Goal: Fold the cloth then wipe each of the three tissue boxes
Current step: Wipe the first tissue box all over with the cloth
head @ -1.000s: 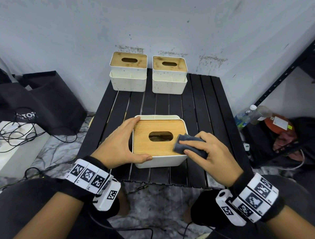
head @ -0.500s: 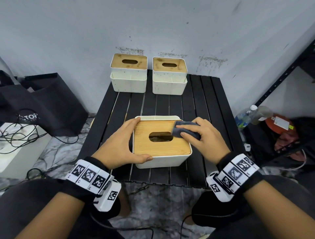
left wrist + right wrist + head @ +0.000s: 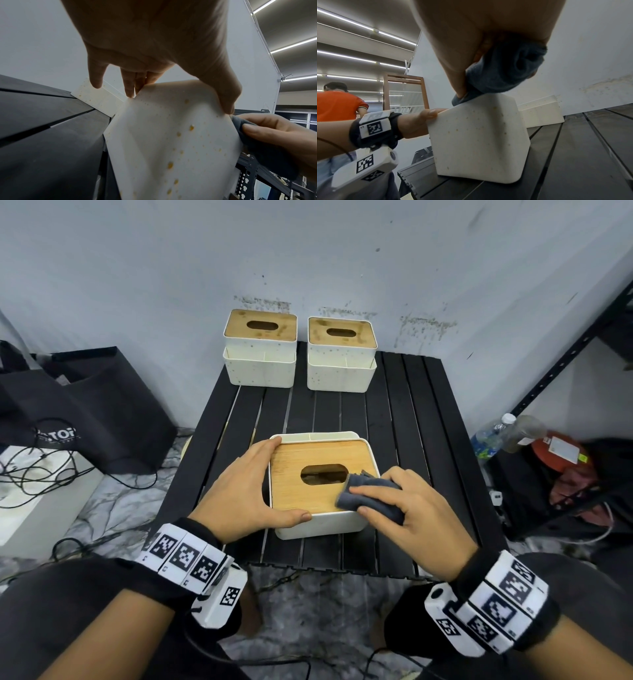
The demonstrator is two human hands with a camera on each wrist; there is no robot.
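Observation:
The near tissue box point(image 3: 318, 525), white with a wooden lid, stands at the front of the black slatted table point(image 3: 411, 422). My left hand point(image 3: 260, 484) grips its left side, thumb along the front edge and fingers on the far corner. My right hand point(image 3: 418, 508) holds the folded grey cloth point(image 3: 370, 498) and presses it on the lid's near right corner. In the left wrist view the box wall point(image 3: 171, 142) is speckled with yellow spots, with the cloth point(image 3: 257, 148) at its right. The right wrist view shows the cloth point(image 3: 501, 73) bunched on the box's point(image 3: 479, 135) top edge. Two more tissue boxes point(image 3: 260, 350) point(image 3: 340, 354) stand at the back.
A black bag point(image 3: 85, 405) and loose cables point(image 3: 34, 474) lie on the floor at the left. A dark metal rack with bottles point(image 3: 496, 433) stands at the right. A person in an orange shirt point(image 3: 337, 104) stands in the background of the right wrist view.
My right hand slid the cloth from the lid's near right up to its far right, then back to the near right corner. The left hand and the box stayed put.

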